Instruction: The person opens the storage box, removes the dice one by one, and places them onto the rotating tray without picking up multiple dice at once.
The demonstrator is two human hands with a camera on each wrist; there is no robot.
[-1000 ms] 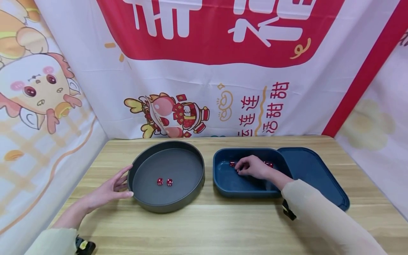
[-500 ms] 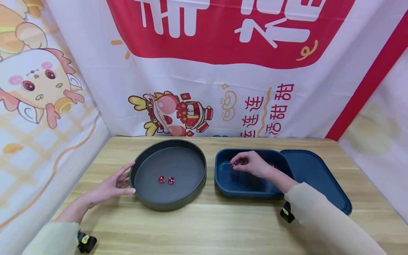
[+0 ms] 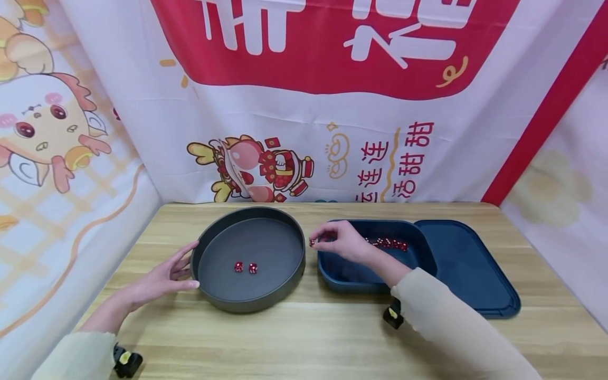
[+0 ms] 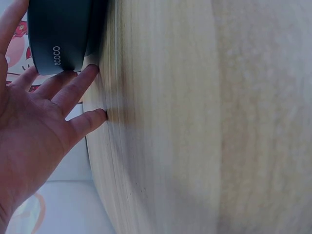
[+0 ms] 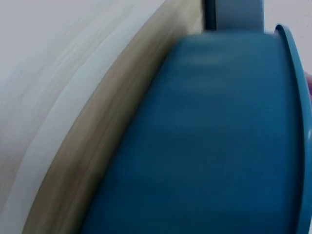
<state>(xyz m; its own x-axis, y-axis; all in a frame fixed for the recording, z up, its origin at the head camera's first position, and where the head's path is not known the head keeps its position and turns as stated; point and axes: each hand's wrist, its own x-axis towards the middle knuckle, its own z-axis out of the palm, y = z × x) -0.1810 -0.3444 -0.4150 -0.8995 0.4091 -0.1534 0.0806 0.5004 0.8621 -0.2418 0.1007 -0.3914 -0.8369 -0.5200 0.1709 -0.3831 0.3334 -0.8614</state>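
At the left rim of the blue box (image 3: 356, 286), one red die (image 3: 313, 243) is pinched between finger and thumb by the right grip (image 3: 342, 241). Inside the box, more red dice (image 3: 396, 244) are lined up. Just right, a flat blue lid (image 3: 470, 264) is laid. To the left, two red dice (image 3: 253, 268) are seated in the round grey pan (image 3: 252, 232), its left wall touched by the left grip (image 3: 163, 279), fingers spread. All carried by the wooden worktop (image 3: 304, 338).

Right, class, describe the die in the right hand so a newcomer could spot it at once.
Find the blue box. Above its end nearest the round grey pan, the right hand pinches the red die. Other dice lie in box and pan; this one is held aloft.
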